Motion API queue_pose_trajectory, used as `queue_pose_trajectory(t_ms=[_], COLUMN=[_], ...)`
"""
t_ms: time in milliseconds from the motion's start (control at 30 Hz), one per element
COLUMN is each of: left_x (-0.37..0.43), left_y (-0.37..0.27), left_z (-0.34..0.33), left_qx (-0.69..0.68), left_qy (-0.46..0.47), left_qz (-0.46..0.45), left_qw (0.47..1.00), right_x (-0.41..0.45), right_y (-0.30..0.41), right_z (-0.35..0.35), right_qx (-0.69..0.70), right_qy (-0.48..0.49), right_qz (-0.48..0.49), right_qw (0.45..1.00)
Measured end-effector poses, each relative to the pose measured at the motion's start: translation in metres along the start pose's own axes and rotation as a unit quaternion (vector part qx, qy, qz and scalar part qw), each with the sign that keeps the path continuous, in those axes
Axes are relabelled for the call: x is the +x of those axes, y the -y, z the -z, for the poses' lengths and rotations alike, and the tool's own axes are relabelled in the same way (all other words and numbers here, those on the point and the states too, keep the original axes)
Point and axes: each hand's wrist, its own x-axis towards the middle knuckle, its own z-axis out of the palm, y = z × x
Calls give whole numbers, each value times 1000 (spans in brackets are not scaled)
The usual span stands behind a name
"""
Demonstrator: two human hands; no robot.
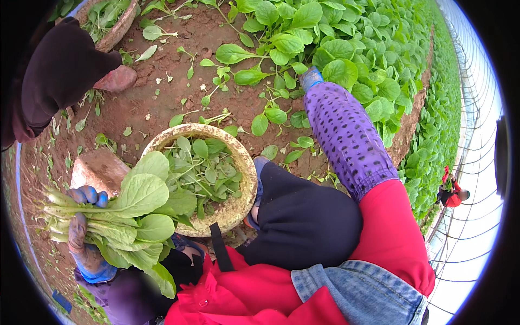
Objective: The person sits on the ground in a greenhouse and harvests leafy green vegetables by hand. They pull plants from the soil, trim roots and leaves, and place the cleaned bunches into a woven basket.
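My left hand (79, 237), in a soiled blue glove, grips a thick bunch of leafy greens (138, 227) by the stems; pale roots stick out to the left, broad leaves to the right. Below and right of this bunch's leaf tips is my bent knee in dark cloth. My right hand (312, 78), blue-gloved below a purple patterned sleeve (345, 130), reaches in at the edge of the dense bed of leafy greens (373, 53). Leaves cover its fingers, so their grip is hidden. A round, stained basin (248, 178) between my hands contains loose small leaves (203, 166).
A dirty whitish block (99, 168) stands left of the basin. Uprooted plants and leaves litter the reddish soil (138, 105). Upper left are another person's dark-clothed leg (61, 77) and a second basin (126, 20). A person in red (453, 197) is far right, near the plastic greenhouse wall (479, 162).
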Motion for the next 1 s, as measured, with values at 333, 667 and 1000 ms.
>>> queue_pose_trajectory(t_ms=[333, 667, 1000], left_x=[11, -8, -31], left_y=[4, 1, -4], left_z=[-2, -24, -35], left_qx=[33, 22, 26], left_qy=[6, 112, 159], left_qz=[16, 29, -43], left_qw=[999, 993, 986], right_x=[43, -125, -218], right_y=[-15, -22, 6], right_z=[-80, 44, 272], right_qx=[95, 551, 690], right_qy=[122, 65, -324], right_qz=[7, -30, 243], right_qw=[988, 831, 600])
